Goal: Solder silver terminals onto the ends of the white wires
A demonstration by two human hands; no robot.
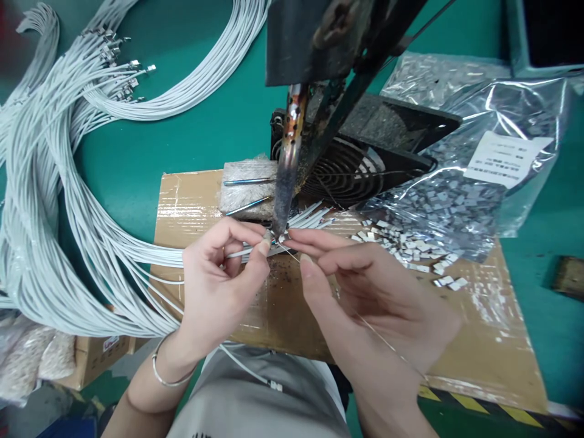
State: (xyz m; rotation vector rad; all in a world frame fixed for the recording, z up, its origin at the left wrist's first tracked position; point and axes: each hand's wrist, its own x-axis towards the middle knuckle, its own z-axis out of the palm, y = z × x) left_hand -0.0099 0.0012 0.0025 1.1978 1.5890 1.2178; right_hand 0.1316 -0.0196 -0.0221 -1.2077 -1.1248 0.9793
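Observation:
My left hand pinches a white cable between thumb and forefinger, its end right by the tip of a mounted soldering iron. A small metal piece shows at that tip, partly hidden by my fingertips. From the other side, my right hand grips a thin solder wire between thumb and fingers. The wire's front end reaches the iron's tip, and the rest trails back under the palm. White cable ends lie just behind the iron tip.
Bundles of white cables fill the left side. Loose metal pieces lie on the cardboard at right, beside a plastic bag of more. A black fan stands behind the iron, near a wrapped block.

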